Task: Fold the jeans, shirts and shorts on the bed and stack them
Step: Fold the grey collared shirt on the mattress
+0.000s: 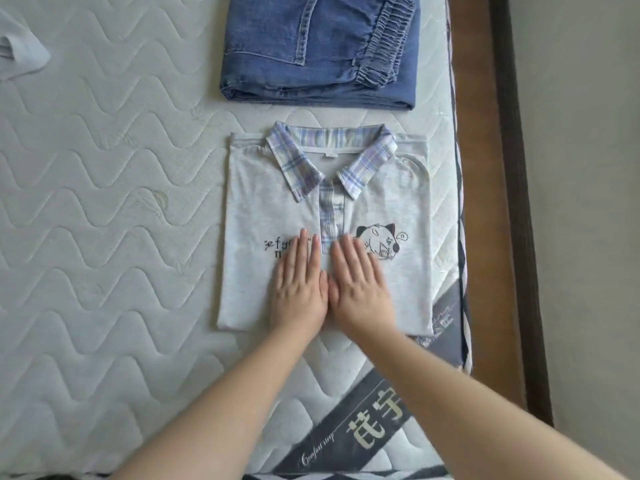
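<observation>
Both hands, left hand (298,285) and right hand (360,285), lie flat with straight fingers on the folded grey shirt (263,209), just before the folded jeans (311,50). It looks soft, light; better lift it from its 2 side edges.

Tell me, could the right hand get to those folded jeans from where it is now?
Probably yes. The right hand lies flat on the folded shirt, and the jeans sit just beyond its collar with only bare mattress between.
</observation>
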Tool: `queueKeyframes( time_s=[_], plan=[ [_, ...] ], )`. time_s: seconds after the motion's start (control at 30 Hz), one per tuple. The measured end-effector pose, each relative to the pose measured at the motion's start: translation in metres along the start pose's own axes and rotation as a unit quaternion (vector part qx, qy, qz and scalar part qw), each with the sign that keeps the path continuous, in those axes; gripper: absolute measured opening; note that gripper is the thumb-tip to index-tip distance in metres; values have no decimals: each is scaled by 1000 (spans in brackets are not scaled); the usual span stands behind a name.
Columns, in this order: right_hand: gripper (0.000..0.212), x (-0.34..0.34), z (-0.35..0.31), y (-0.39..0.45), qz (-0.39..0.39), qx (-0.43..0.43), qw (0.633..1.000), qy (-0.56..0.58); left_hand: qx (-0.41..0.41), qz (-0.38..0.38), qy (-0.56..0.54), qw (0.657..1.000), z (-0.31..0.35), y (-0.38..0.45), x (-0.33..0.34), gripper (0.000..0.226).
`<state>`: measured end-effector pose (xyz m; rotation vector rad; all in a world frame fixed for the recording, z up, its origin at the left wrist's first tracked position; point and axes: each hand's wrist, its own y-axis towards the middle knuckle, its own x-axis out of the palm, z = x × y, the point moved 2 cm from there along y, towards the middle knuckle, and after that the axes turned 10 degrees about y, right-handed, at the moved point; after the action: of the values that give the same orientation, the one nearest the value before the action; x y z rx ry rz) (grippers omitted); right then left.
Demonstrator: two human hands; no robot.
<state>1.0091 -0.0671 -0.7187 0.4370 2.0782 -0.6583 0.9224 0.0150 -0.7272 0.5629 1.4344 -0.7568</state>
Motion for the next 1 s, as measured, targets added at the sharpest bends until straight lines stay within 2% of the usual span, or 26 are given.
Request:
queueKeyframes(
  time_s=[0.23, 0.47, 0.53, 0.6, 0.67, 0.77, 0.9, 1.0],
  plan=[
    [74, 12, 57, -81, -44, 30, 996, -66, -3, -36, 69, 997, -47, -84, 21, 63],
    [83, -16, 84, -122, -174, 94, 975, -103, -116, -167, 68, 977, -87, -137, -6, 73],
    [87, -28, 72, -122, -226, 107, 962, -106, -124, -222, 80, 964, -91, -144, -14, 70],
    [85, -42, 57, -127, -264, 119, 952, -101, -98, -246, 115, 957, -90, -153, -29, 68],
    [76, -61, 38, -137, -255, 99, 958, -91, -54, -227, 117, 965, -80, -160, -54, 63],
    [57, -94, 8, -161, -185, 25, 978, -92, 12, -176, 77, 981, -50, -171, -101, 56],
    [49, -143, -28, -196, -132, -12, 988, -78, 66, -101, 4, 993, -9, -189, -171, 45],
    [44, -178, -54, -216, -60, -48, 993, -88, 84, -32, -17, 996, 2, -203, -218, 36]
  ],
)
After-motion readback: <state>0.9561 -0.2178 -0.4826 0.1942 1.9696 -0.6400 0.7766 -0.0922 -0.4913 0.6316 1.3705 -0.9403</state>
